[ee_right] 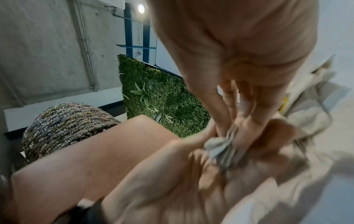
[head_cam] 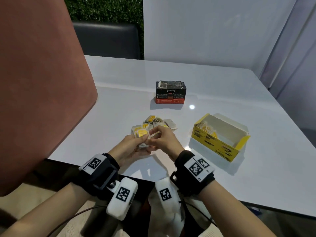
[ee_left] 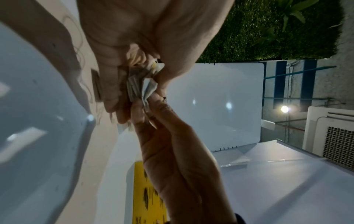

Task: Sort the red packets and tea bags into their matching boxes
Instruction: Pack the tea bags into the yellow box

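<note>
Both hands meet over the near middle of the white table (head_cam: 222, 185). My left hand (head_cam: 139, 141) grips a small stack of tea bags (head_cam: 142, 134) with yellow tags, edge-on in the wrist views as stack (ee_left: 140, 84) and stack (ee_right: 222, 150). My right hand (head_cam: 154, 140) pinches the same stack from the right. Just behind the hands lies a loose pile of tea bags (head_cam: 160, 123). An open yellow box (head_cam: 220, 146) stands to the right, with tea bags in its left end. A black and red box (head_cam: 170, 94), packets showing at its top, stands farther back.
A large reddish-brown blurred shape (head_cam: 42, 82) fills the left of the head view. A dark chair (head_cam: 106, 40) stands behind the table, and white partition panels (head_cam: 213, 31) close off the back and right. The table's near edge runs just under my wrists.
</note>
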`<act>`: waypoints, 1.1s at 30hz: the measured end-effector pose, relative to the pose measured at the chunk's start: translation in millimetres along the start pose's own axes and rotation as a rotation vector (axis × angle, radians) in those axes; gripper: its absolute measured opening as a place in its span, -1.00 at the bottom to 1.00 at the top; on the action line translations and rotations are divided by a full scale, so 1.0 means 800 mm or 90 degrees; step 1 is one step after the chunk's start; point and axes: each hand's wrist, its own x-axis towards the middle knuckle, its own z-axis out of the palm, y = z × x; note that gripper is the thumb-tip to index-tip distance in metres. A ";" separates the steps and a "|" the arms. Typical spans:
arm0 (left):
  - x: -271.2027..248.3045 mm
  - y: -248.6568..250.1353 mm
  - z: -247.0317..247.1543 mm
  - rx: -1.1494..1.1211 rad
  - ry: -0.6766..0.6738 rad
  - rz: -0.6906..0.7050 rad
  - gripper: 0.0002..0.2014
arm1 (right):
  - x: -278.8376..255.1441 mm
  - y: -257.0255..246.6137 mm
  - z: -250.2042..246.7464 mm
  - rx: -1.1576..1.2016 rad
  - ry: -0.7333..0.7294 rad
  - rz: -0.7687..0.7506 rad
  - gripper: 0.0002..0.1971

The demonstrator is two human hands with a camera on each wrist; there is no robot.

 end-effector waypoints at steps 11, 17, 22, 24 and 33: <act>-0.008 0.024 -0.043 -0.005 0.080 -0.045 -0.71 | 0.150 -0.065 -0.026 -0.628 0.024 -0.051 -0.61; -0.007 0.026 -0.051 -0.045 0.062 -0.056 -0.75 | 0.166 -0.038 -0.018 -0.708 -0.012 -0.036 -0.75; -0.005 0.031 -0.049 -0.137 0.023 -0.065 -0.76 | 0.171 -0.034 -0.029 -0.603 0.051 -0.047 -0.74; -0.003 0.032 -0.049 -0.168 0.004 -0.065 -0.74 | 0.167 -0.038 -0.043 -0.530 0.069 -0.065 -0.82; 0.003 0.050 -0.040 -0.295 -0.039 -0.027 -0.75 | 0.093 -0.078 -0.089 -0.041 -0.049 -0.100 -0.85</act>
